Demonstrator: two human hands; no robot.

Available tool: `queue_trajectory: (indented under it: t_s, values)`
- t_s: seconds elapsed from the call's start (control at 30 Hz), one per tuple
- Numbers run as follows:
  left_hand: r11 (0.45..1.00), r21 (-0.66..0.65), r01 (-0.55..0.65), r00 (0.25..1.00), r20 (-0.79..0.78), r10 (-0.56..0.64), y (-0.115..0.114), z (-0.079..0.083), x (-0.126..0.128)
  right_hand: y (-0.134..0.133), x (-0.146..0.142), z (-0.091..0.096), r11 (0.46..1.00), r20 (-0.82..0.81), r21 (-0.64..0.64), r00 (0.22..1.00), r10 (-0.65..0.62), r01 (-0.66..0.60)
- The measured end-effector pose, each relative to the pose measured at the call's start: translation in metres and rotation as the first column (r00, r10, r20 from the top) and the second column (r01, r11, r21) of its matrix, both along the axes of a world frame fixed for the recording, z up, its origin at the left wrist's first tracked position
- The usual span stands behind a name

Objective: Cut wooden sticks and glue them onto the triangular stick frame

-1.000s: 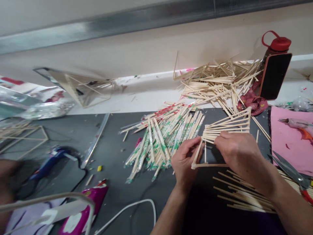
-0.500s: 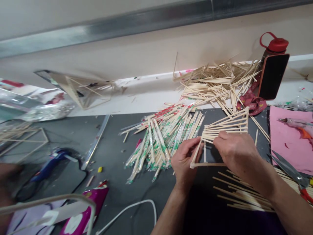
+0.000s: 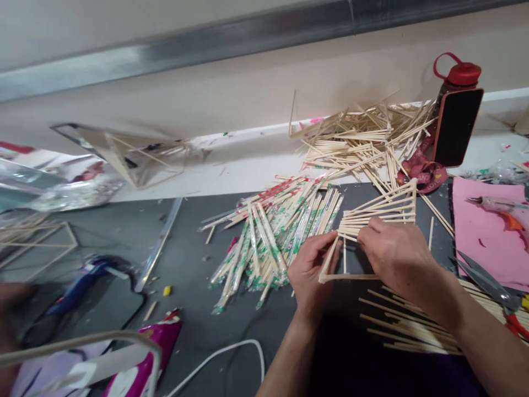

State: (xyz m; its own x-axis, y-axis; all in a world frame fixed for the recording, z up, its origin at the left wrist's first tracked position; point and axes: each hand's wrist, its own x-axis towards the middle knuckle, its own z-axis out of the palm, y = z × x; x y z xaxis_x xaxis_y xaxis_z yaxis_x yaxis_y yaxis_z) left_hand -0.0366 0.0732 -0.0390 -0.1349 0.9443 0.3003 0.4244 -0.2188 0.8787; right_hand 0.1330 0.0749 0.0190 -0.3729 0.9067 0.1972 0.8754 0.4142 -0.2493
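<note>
A frame of glued bamboo sticks (image 3: 386,209) lies on the dark table (image 3: 194,270), its sticks fanning out from the left corner. My left hand (image 3: 309,273) pinches the frame's left edge stick between thumb and fingers. My right hand (image 3: 394,253) rests on the frame's middle, fingers curled and pressing a stick where the fan meets. Left of the frame lies a heap of wrapped chopsticks (image 3: 275,231) in green and red sleeves. Bare sticks (image 3: 413,325) lie in a row under my right forearm.
A loose pile of bare sticks (image 3: 363,143) sits by the wall beside a red-capped bottle (image 3: 457,77) and a phone (image 3: 457,127). Scissors (image 3: 491,289), pink paper (image 3: 491,237), a glue gun (image 3: 496,207) lie right; a blue glue gun (image 3: 78,281) and white cable (image 3: 219,358) left.
The view has drifted slightly right, so everything sits a little further left. Both hands stay on the stick frame with hardly any movement.
</note>
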Motion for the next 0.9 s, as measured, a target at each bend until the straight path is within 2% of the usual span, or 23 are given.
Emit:
queue_trajectory:
  t_s: [0.3,0.63,0.77,0.9]
  values:
    - [0.999,-0.037,0.007,1.000,0.021,-0.006,-0.001,0.000,0.000,0.001,0.000,-0.002,1.000,-0.007,-0.021,1.000,0.012,-0.012]
    - [0.999,0.042,0.017,0.999,-0.029,-0.015,0.001,-0.001,0.001,0.002,0.001,-0.002,0.999,-0.020,-0.035,1.000,0.012,-0.013]
    - [0.999,0.048,0.003,0.997,-0.076,0.000,0.002,-0.001,0.002,-0.001,0.010,0.012,1.000,-0.099,-0.019,0.995,0.004,-0.006]
    - [0.999,0.046,-0.010,0.994,-0.108,0.015,0.003,-0.001,0.004,-0.003,0.030,0.039,0.997,-0.318,0.039,0.947,-0.049,0.065]
